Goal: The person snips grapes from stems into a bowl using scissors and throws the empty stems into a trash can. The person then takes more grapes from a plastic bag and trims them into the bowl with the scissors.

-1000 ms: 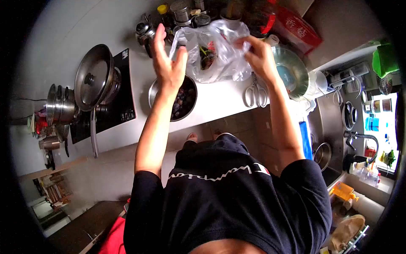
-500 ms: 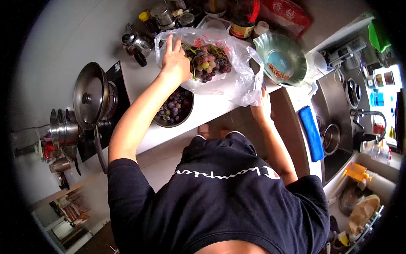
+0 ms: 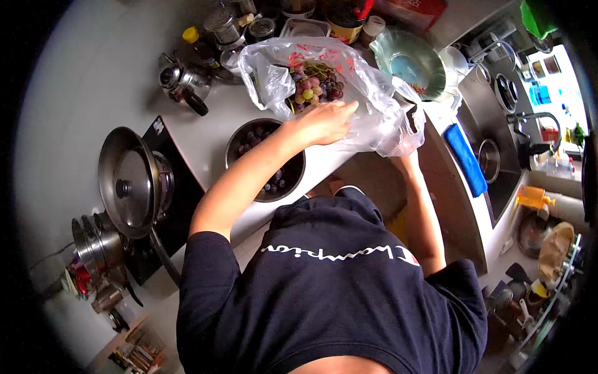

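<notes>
A clear plastic bag (image 3: 268,59) with red print lies spread on the counter. Inside it rests a bunch of grapes (image 3: 309,90), green to purple, on green stems. My left hand (image 3: 325,123) is at the bag's near side, just below the bunch, fingers curled onto the plastic and one stretched to the right. The bag's right end is gripped by my right hand (image 3: 406,161), whose fingers are partly hidden by the plastic. Below my left forearm stands a dark round pot (image 3: 303,163) holding loose dark grapes (image 3: 275,181), partly covered by that arm.
A greenish glass bowl (image 3: 411,59) stands behind the bag to the right. Left are a kettle (image 3: 184,81) and a lidded pan (image 3: 128,181) on the stove. Jars (image 3: 221,25) line the back. Right are a sink (image 3: 492,134) and blue cloth (image 3: 466,161).
My left hand has moved right and nearer me, from the bag's left rim to its near side. The bag's left part has folded inward. My right hand still holds the right end.
</notes>
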The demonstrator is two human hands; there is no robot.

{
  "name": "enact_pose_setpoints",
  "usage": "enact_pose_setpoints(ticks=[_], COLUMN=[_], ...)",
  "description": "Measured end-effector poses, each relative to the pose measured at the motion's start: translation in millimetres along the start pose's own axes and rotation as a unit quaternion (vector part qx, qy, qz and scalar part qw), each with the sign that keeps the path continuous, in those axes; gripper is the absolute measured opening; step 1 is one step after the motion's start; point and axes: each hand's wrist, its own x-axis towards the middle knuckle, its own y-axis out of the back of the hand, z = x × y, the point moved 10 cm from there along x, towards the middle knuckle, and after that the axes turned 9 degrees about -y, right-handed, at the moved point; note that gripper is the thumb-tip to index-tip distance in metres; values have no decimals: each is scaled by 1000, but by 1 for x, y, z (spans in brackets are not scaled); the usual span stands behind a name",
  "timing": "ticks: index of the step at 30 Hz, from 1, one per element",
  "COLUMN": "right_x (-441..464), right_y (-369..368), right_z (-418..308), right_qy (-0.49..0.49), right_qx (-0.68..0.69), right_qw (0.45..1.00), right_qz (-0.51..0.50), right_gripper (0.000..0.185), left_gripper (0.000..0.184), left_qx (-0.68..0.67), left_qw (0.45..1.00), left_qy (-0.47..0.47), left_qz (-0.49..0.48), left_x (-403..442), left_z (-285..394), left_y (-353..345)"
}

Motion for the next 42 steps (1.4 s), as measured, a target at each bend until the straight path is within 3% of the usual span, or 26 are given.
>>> enact_pose_setpoints(ticks=[1, 2, 3, 4, 5, 6, 7, 9, 10, 11, 12, 13, 14, 16, 17, 20, 24, 27, 30, 32, 35, 37, 39, 42], right_x=[-21, -59, -81, -96, -111, -114, -114, -96, -83, -70, -57, -42, -29, -9, -4, 11, 16, 16, 16, 15, 14, 15, 13, 15], right_y=[-11, -18, -4, 23, 40, 78, 110, 167, 181, 193, 190, 183, 176, 146, 126, 100, 85, 74, 69, 65, 59, 61, 50, 58], right_z=[33, 62, 71, 68, 79, 76, 70, 49, 33, 14, -6, -30, -50, -68, -67, -41, -31, -29, -29, -27, -23, -25, -25, -29], right_qy=[-195, -406, -419, -449, -427, -419, -414, -330, -297, -261, -266, -274, -202, -216, -241, -318, -275, -257, -247, -253, -254, -231, -239, -201], right_qx=[240, 439, 461, 526, 534, 561, 609, 647, 687, 725, 757, 767, 809, 791, 802, 786, 763, 746, 761, 770, 781, 830, 830, 843], right_qw=[944, 794, 779, 719, 728, 709, 667, 676, 657, 635, 596, 561, 516, 496, 466, 468, 508, 525, 505, 488, 471, 401, 384, 360], right_qz=[-112, -112, -73, -60, 37, 79, 110, 124, 89, 53, -24, -147, -194, -285, -286, -249, -289, -320, -324, -326, -323, -313, -326, -345], right_gripper=[34, 38, 33, 25, 19, 19, 21, 30, 35, 41, 50, 48, 45, 38, 38, 37, 38, 38, 38, 37, 40, 42, 53, 57], left_gripper=[49, 44, 41, 30, 21, 19, 18, 17, 15, 15, 15, 16, 16, 17, 17, 15, 15, 14, 15, 12, 9, 13, 19, 19], left_qx=[-4, 0, 4, 65, 119, 157, 194, 169, 197, 313, 332, 352, 354, 312, 314, 425, 464, 414, 459, 366, 286, 227, 169, -55], left_qw=[1000, 1000, 999, 997, 993, 987, 978, 981, 976, 948, 942, 935, 934, 937, 936, 896, 878, 902, 887, 927, 955, 970, 980, 989], left_qy=[-9, 16, 42, 21, 0, 34, 71, 91, 87, 61, 53, 45, 43, 142, 142, 107, 84, 95, 53, 10, 64, 66, 67, 133], left_qz=[-3, -10, -16, 27, 4, -3, -9, -24, -46, 12, 13, 13, 12, -66, -68, -67, -81, -72, -28, 84, 46, 61, 79, 26], left_x=[1, 2, 4, 5, 7, 10, 15, 23, 33, 43, 50, 57, 62, 64, 67, 74, 77, 70, 65, 60, 57, 50, 41, 21], left_z=[-1, -10, -21, -27, -26, -44, -60, -74, -87, -85, -91, -95, -96, -121, -125, -121, -129, -135, -114, -95, -96, -96, -94, -115], left_y=[1, 2, 4, 16, 27, 34, 40, 54, 52, 62, 60, 60, 61, 50, 48, 48, 38, 41, 57, 77, 87, 94, 104, 90])
